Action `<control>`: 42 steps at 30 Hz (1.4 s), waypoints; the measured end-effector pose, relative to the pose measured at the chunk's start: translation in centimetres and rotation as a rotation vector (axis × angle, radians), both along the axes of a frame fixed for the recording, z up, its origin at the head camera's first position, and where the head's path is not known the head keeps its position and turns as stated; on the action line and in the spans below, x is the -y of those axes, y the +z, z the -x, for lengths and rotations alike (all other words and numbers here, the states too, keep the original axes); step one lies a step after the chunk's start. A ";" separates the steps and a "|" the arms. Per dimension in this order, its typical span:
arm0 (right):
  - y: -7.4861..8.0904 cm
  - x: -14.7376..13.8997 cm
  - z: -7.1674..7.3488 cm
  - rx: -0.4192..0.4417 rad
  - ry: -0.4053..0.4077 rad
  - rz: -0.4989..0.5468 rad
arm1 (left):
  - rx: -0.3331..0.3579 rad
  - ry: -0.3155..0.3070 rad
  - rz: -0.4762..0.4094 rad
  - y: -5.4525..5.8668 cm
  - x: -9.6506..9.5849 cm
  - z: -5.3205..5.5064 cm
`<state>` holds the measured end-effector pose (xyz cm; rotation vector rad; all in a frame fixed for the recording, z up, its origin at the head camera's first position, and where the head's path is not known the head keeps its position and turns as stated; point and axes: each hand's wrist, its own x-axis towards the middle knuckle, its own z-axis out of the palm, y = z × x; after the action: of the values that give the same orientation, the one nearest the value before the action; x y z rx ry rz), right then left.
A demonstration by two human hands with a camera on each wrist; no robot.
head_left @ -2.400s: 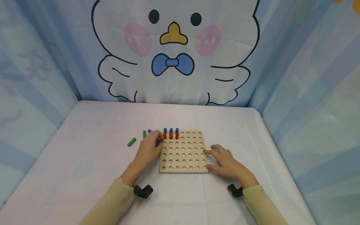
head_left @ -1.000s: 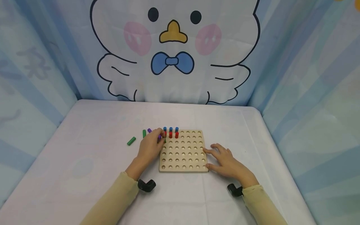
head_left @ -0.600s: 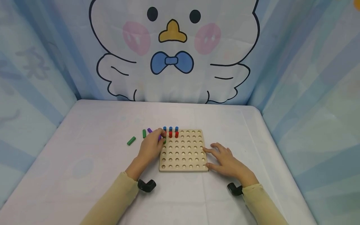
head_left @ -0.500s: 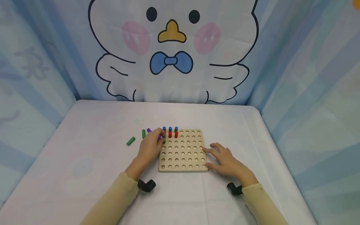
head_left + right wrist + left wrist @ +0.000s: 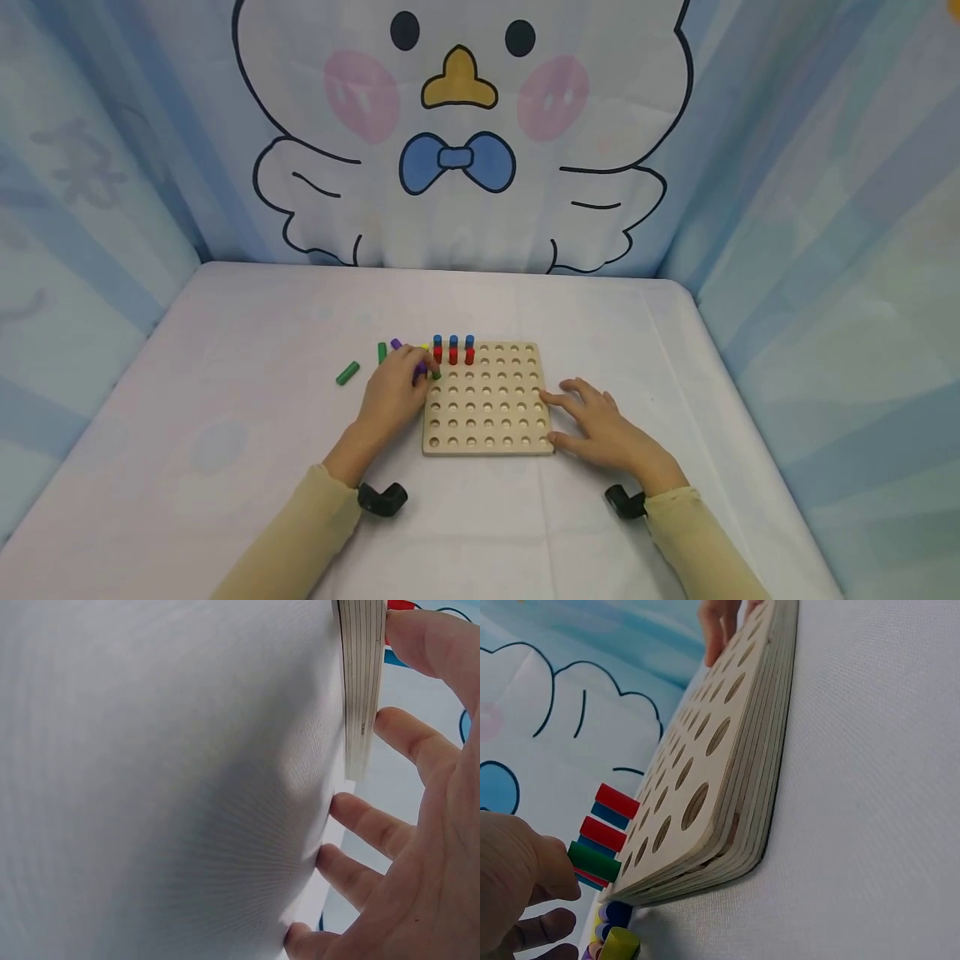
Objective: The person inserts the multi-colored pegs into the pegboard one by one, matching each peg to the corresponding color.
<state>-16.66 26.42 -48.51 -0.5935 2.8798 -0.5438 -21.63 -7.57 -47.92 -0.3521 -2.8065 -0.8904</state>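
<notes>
My left hand (image 5: 393, 387) is at the left edge of the wooden peg board (image 5: 487, 425). Its thumb and finger pinch the upper end of a green peg (image 5: 594, 861), which stands in a hole at that edge, in front of the red pegs. Three red pegs (image 5: 453, 356) stand in a row on the board, with three blue pegs (image 5: 453, 340) behind them. My right hand (image 5: 603, 425), fingers spread, rests at the board's right side; thumb and index finger touch its edge, and the other fingertips rest on the cloth in the right wrist view.
Two loose green pegs (image 5: 348, 372) lie on the white-covered table (image 5: 225, 450) to the left. Purple pegs (image 5: 396, 343) and a yellow peg (image 5: 620, 944) lie close beside the board, partly behind my left hand. A patterned curtain (image 5: 457, 217) hangs behind the table.
My left hand brought the green peg into the hole at the board's left edge, then drew back slightly left and toward me, uncovering the leftmost red peg. My right hand stayed put.
</notes>
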 end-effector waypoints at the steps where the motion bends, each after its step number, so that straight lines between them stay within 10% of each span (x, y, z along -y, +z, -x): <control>1: 0.0 0.0 0.0 0.002 -0.001 0.000 | 0.002 0.002 0.001 0.0 0.1 0.0; 8: 0.1 0.1 0.0 0.005 0.003 -0.003 | 0.011 0.052 0.048 -0.2 1.9 0.4; 17: 0.2 0.1 0.0 0.003 0.006 -0.001 | 0.183 0.197 0.119 1.0 5.6 1.1; 42: 0.0 0.1 0.0 -0.001 0.004 0.009 | 0.279 0.166 0.165 0.5 8.0 1.3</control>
<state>-16.67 26.29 -48.46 -0.6008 2.8785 -0.5562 -22.95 -15.57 -47.44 -0.0134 -3.1168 -0.7234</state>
